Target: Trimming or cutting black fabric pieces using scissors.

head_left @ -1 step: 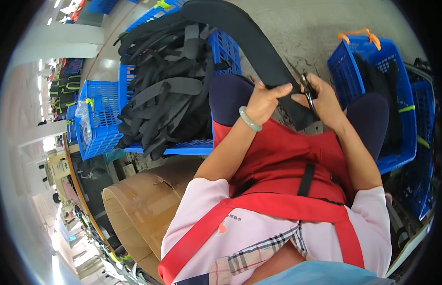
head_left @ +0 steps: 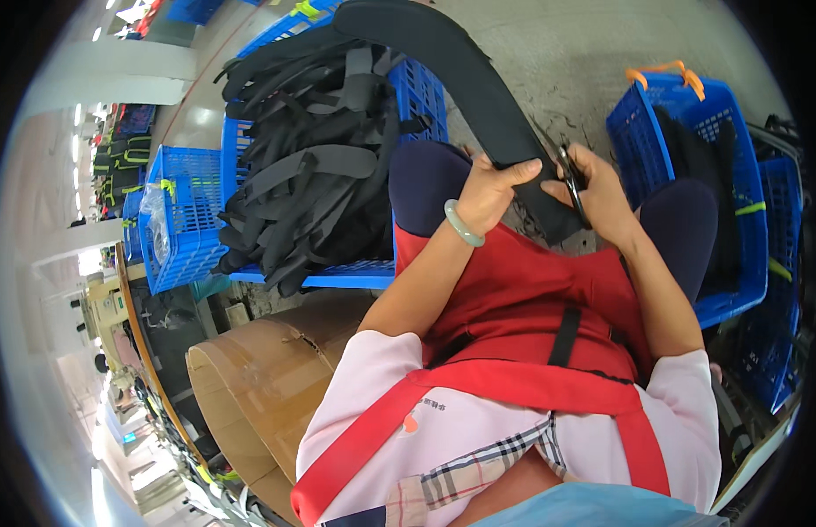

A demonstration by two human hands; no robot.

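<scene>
Left hand (head_left: 491,189) gripping one black padded strap (head_left: 460,79), right hand (head_left: 601,193) holding one scissors (head_left: 573,180)

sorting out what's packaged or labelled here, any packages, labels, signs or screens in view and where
Clear plastic bag: in the small blue crate at far left, crumpled, see-through.
Small printed mark: on the pink shirt beside the red apron strap, a short dark line with an orange dot under it.
Brown cardboard: lower left beside the person, large, curved, plain.
No signs or screens can be made out.
</scene>
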